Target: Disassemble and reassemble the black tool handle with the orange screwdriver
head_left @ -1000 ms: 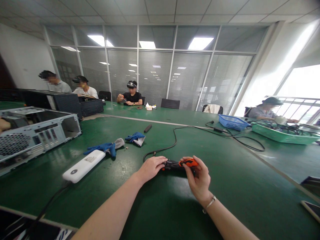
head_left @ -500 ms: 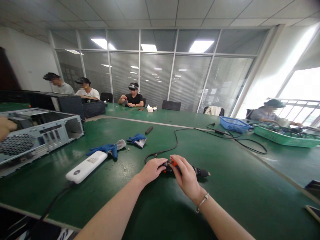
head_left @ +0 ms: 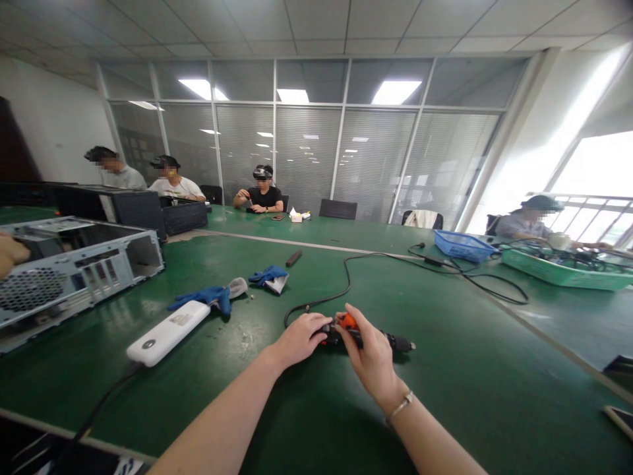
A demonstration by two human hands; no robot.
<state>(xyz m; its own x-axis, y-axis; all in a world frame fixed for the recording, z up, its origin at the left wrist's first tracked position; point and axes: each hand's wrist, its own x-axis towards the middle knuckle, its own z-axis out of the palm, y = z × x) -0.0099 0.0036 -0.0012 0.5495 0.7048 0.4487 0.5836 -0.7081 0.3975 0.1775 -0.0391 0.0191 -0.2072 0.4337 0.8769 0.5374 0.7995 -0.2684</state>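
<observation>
A black tool with orange parts [head_left: 398, 342] lies on the green table, its narrow tip pointing right. My left hand [head_left: 298, 340] is closed round the tool's left end, where a black cable [head_left: 349, 267] runs away behind it. Over the middle of the tool, my right hand [head_left: 368, 349] pinches a small orange piece [head_left: 348, 321]. The fingers hide much of the tool's body. A bracelet is on my right wrist.
Blue gloves [head_left: 215, 298], a white power bank [head_left: 168, 333] and a dark bar [head_left: 293, 258] lie left of centre. An open metal computer case [head_left: 113, 260] stands far left, a person's hand [head_left: 10, 254] beside it. Blue [head_left: 465, 247] and green baskets [head_left: 564, 272] stand right.
My right hand has turned slightly and its fingers have shifted, so more of the orange piece shows. My left hand has kept its place on the tool.
</observation>
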